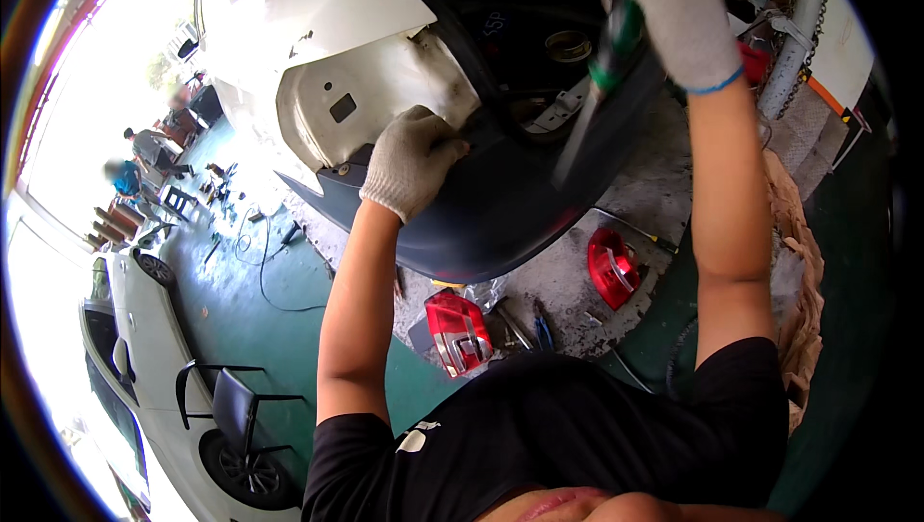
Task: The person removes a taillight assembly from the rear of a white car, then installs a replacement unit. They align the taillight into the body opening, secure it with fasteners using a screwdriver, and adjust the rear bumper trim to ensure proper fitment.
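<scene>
My left hand [412,161], in a white knit glove, grips the edge of a dark rear bumper cover [491,209] where it meets the white car body [356,50]. Raised at the top of the view, my right hand [674,12], also gloved, is closed around a green-handled tool [608,55]. The tool's dark shaft [576,142] points down toward the bumper's inner side. Behind the bumper the wheel-arch and boot area [539,50] looks dark and open.
Two red tail lamps [457,330] [613,267] lie on the concrete floor with hand tools [539,330] beside them. A black chair [236,407] and another white car [144,358] stand at lower left. People [144,161] work far left. Crumpled brown paper [799,272] lies right.
</scene>
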`<state>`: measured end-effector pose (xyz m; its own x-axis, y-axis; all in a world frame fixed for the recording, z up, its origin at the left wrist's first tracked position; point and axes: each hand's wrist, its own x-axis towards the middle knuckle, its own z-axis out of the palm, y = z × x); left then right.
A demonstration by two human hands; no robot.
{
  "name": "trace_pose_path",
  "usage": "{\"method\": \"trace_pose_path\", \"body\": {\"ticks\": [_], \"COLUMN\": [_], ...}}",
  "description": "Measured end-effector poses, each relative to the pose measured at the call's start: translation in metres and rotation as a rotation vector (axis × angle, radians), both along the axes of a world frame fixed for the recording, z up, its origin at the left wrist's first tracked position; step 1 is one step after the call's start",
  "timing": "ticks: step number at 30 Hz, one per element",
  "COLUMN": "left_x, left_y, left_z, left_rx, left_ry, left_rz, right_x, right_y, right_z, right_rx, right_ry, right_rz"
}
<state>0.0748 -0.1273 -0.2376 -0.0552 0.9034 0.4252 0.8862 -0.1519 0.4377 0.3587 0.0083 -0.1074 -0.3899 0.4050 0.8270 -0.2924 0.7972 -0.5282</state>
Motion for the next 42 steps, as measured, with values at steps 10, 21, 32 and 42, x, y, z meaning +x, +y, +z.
{"method": "trace_pose_path", "body": {"ticks": [10,21,32,42], "left_x": [0.008,0.014,0.029,0.03], "left_y": [-0.004,-0.012,-0.017,-0.01], "left_z": [0.004,0.002,-0.032,-0.067], "left_rx": [-0.044,-0.093,0.318,0.52], "left_ry": [0.042,-0.024,0.331,0.074], "left_rz": [0.024,0.063,0.102,0.388], "right_x": [-0.086,-0.084,-0.09,-0.09], "right_y": [0.03,0.02,0.03,0.027], "right_z": [-0.136,-0.113,-0.138,-0.139], "right_rx": [0.232,0.126,0.245,0.178], "right_ry": [-0.892,-1.09,-0.928,-0.888], "right_rz": [-0.093,0.0,-0.036,-0.001]}}
